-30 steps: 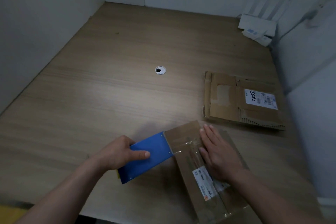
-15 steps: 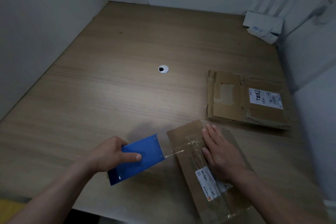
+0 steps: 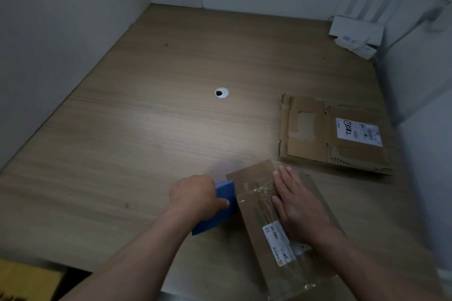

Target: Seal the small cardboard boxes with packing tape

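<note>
A small brown cardboard box lies near the table's front edge, with clear tape across its top and a white label. My right hand lies flat on the box, fingers straight, pressing down on the taped seam. My left hand grips a blue tape dispenser, which sits tight against the box's left edge. The tape roll itself is hidden behind the blue body.
A second, flattened cardboard box with a white shipping label lies at the right. A round cable grommet sits mid-table. A white device stands in the far right corner. Grey walls close in on the wooden table.
My left hand first pulled the blue dispenser left, away from the box, stretching tape, then brought it back right against the box's edge. My right hand stayed flat on the box.
</note>
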